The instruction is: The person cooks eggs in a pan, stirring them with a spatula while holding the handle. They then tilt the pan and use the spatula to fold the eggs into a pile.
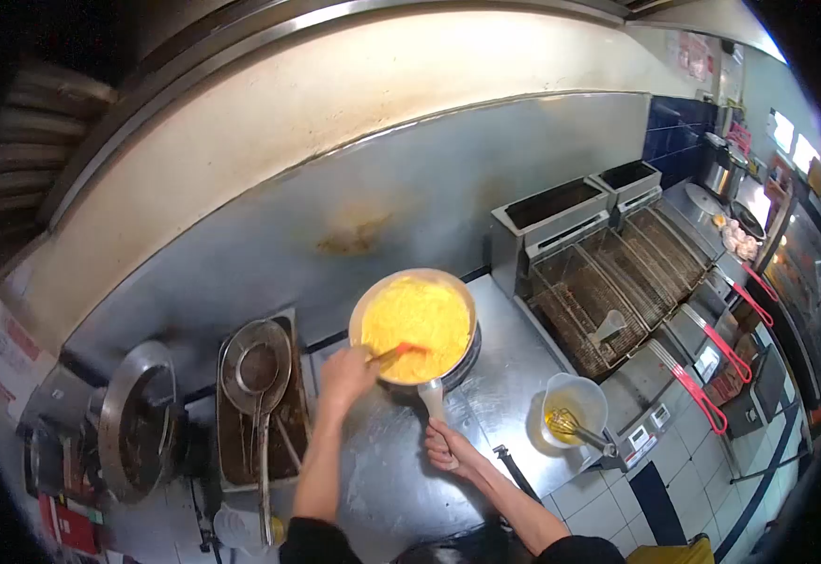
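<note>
A round pan [359,299] full of yellow food [416,318] sits over a burner on the steel counter [382,451]. My left hand [346,374] is closed on a spatula [405,349], whose red head rests in the food near the pan's front edge. Wrapped round the end of the pan's pale handle [432,399] are the fingers of my right hand [448,446]. To the right of that hand, a clear plastic jug [587,395] holds a whisk [570,425] and some yellow liquid.
Deep fryers with wire baskets [587,310] and red-handled tools [702,399] stand on the right. Round strainers [257,367] lie over a rectangular tray [232,481] left of the pan. A large metal pan [121,428] is farther left. The steel wall rises behind.
</note>
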The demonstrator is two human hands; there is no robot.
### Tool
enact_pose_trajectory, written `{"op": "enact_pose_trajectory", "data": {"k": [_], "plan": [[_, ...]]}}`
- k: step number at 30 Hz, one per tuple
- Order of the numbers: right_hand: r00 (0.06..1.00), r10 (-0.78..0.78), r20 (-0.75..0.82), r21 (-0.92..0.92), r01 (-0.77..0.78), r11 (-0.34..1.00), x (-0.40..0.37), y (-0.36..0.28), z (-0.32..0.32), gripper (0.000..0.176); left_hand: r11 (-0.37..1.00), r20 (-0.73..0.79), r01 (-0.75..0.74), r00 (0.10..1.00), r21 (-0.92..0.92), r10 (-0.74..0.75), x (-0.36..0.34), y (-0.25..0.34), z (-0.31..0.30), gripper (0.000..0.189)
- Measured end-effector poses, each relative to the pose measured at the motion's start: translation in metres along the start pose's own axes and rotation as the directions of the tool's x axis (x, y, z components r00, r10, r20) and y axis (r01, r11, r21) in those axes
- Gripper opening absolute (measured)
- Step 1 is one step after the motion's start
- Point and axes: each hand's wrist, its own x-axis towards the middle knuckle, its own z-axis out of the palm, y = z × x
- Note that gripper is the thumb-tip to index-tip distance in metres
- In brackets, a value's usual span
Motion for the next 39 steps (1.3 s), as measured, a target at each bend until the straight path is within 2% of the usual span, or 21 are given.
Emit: {"op": "enact_pose_trajectory", "data": {"k": [2, 3, 6, 9, 10, 11, 13, 15, 16, 20, 22, 23, 25, 29, 30, 31, 35, 36, 37, 38, 39], "plan": [[1.000, -0.007, -0.030, -0.025, 0.006, 1.000, 0.003, 0.013, 0.008, 0.029, 0.998, -0.095, 0.040, 0.994, -0.042, -0.044, 0.011, 0.006, 0.030, 0.029], [0.998, -0.023, -0.051, -0.019, 0.022, 1.000, -0.001, 0.013, 0.015, 0.029, 0.997, -0.113, 0.050, 0.992, -0.053, -0.055, 0.005, 0.007, 0.025, 0.029], [0.997, -0.042, -0.058, -0.039, 0.040, 0.998, -0.014, -0.005, 0.019, 0.030, 0.998, -0.081, -0.054, 0.995, 0.013, 0.055, -0.020, 0.011, -0.013, 0.027], [0.998, -0.016, -0.058, -0.015, 0.016, 1.000, -0.011, -0.003, 0.015, 0.029, 0.997, -0.090, -0.041, 0.995, 0.070, 0.047, -0.057, 0.019, -0.063, 0.024], [0.998, -0.021, -0.053, -0.002, 0.021, 1.000, -0.008, 0.002, 0.014, 0.028, 0.989, -0.082, -0.008, 0.996, 0.149, 0.021, -0.067, 0.023, -0.074, 0.024], [0.999, -0.025, -0.046, 0.003, 0.025, 1.000, -0.005, 0.004, 0.013, 0.028, 0.974, -0.083, 0.026, 0.997, 0.225, -0.008, -0.071, 0.023, -0.079, 0.023], [0.999, -0.026, -0.040, 0.008, 0.026, 1.000, -0.004, 0.006, 0.013, 0.028, 0.966, -0.095, -0.008, 0.995, 0.259, 0.034, -0.071, 0.009, -0.065, 0.022], [0.998, -0.040, -0.039, 0.007, 0.040, 0.999, -0.006, 0.004, 0.012, 0.029, 0.944, -0.070, -0.022, 0.996, 0.329, 0.047, -0.061, -0.008, -0.039, 0.018], [0.999, -0.022, -0.024, 0.014, 0.022, 1.000, -0.008, 0.002, 0.011, 0.029, 0.938, -0.101, -0.053, 0.991, 0.342, 0.092, -0.052, -0.020, -0.023, 0.014], [1.000, 0.025, 0.006, 0.045, -0.025, 0.999, -0.013, -0.007, 0.000, 0.029, 0.922, -0.148, -0.035, 0.984, 0.386, 0.100, -0.005, -0.055, 0.017, 0.015], [0.998, 0.061, -0.034, 0.049, -0.059, 0.997, -0.023, -0.020, 0.006, 0.031, 0.900, -0.147, -0.123, 0.968, 0.417, 0.201, 0.021, -0.067, 0.029, 0.019], [0.998, 0.055, -0.035, 0.040, -0.054, 0.998, -0.025, -0.027, 0.005, 0.031, 0.902, -0.156, -0.124, 0.966, 0.413, 0.205, 0.035, -0.072, 0.033, 0.019], [0.994, 0.109, -0.012, 0.022, -0.108, 0.994, -0.029, -0.035, -0.002, 0.032, 0.884, -0.102, -0.229, 0.951, 0.407, 0.293, 0.058, -0.070, 0.031, 0.026], [0.987, 0.147, -0.066, 0.001, -0.147, 0.989, -0.017, -0.037, -0.029, 0.034, 0.871, -0.097, -0.282, 0.933, 0.402, 0.347, 0.085, -0.050, 0.026, 0.030], [0.988, 0.149, 0.040, 0.055, -0.152, 0.987, -0.014, -0.037, -0.035, 0.034, 0.860, -0.095, -0.310, 0.921, 0.406, 0.377, 0.093, -0.048, 0.030, 0.031], [0.984, 0.174, 0.032, 0.045, -0.175, 0.983, -0.016, -0.037, -0.028, 0.034, 0.848, -0.098, -0.334, 0.909, 0.413, 0.405, 0.095, -0.048, 0.027, 0.031], [0.984, 0.172, -0.035, 0.099, -0.168, 0.981, -0.026, -0.040, -0.004, 0.033, 0.906, -0.075, -0.276, 0.946, 0.321, 0.315, 0.068, -0.030, -0.021, 0.027], [0.988, 0.155, -0.024, 0.082, -0.153, 0.985, -0.025, -0.038, -0.004, 0.033, 0.951, -0.121, -0.222, 0.960, 0.214, 0.252, 0.059, -0.031, -0.035, 0.025], [0.990, 0.138, -0.012, 0.066, -0.137, 0.988, -0.024, -0.035, -0.002, 0.033, 0.981, -0.158, -0.166, 0.971, 0.101, 0.181, 0.054, -0.037, -0.042, 0.024], [0.991, 0.126, -0.033, 0.056, -0.124, 0.991, -0.022, -0.031, 0.002, 0.033, 0.980, -0.141, -0.171, 0.973, 0.099, 0.184, 0.056, -0.052, -0.041, 0.024], [0.991, 0.128, -0.039, 0.065, -0.125, 0.990, -0.021, -0.026, -0.001, 0.033, 0.992, -0.132, -0.108, 0.985, 0.058, 0.115, 0.061, -0.071, -0.036, 0.024]]}}
